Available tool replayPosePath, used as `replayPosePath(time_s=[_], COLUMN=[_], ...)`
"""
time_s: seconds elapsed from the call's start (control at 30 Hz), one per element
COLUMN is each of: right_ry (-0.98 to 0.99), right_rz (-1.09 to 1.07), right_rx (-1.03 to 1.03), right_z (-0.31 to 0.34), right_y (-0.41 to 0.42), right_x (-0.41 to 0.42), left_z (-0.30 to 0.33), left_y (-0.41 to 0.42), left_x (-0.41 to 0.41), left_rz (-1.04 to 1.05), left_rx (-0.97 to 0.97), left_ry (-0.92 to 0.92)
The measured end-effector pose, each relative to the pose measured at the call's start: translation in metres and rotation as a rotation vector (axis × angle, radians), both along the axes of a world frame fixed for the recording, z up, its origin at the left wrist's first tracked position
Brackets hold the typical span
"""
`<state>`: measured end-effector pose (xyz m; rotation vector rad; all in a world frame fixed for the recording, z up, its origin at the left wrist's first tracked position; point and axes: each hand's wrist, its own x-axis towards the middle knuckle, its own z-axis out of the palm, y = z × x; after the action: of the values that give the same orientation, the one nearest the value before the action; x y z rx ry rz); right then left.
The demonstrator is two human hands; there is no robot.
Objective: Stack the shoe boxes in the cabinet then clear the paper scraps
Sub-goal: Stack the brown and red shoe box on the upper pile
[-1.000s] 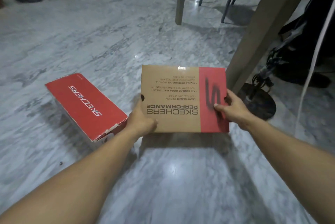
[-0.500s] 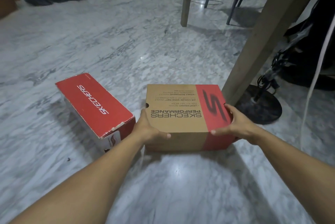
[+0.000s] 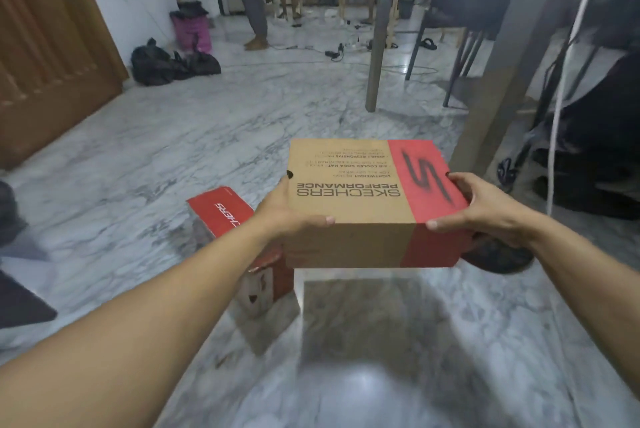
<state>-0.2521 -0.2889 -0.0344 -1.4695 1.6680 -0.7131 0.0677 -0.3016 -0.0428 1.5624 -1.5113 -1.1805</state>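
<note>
Two bare forearms enter the view, one from about 8 o'clock and one from about 4 o'clock, and no sleeve, cuff, watch or band shows on either as far as the frame edges. The left hand (image 3: 289, 216) has no ring or glove; its thumbnail is short and unpainted. The right hand (image 3: 485, 211) is likewise without glove or jewellery, with a short plain thumbnail, and tendons and knuckles stand out along its back. Both wrists are uncovered. Nothing else of the person's body or clothing is in view.
</note>
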Motion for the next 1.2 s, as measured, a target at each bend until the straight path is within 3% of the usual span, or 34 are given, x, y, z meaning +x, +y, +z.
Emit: replayPosePath(time_s=[0.3, 0.6, 1.2], right_ry=[0.029, -0.057, -0.166], right_rz=[0.157, 0.391, 0.785], right_rx=[-0.089, -0.143, -0.343], right_z=[0.116, 0.206, 0.309], right_y=[0.053, 0.132, 0.212], right_x=[0.091, 0.208, 0.44], left_z=[0.122, 0.211, 0.333], left_y=[0.108, 0.241, 0.436], left_x=[0.092, 0.202, 0.357], left_rz=[0.107, 0.327, 0.771], left_rx=[-0.098, -0.101, -0.257], left_ry=[0.019, -0.086, -0.17])
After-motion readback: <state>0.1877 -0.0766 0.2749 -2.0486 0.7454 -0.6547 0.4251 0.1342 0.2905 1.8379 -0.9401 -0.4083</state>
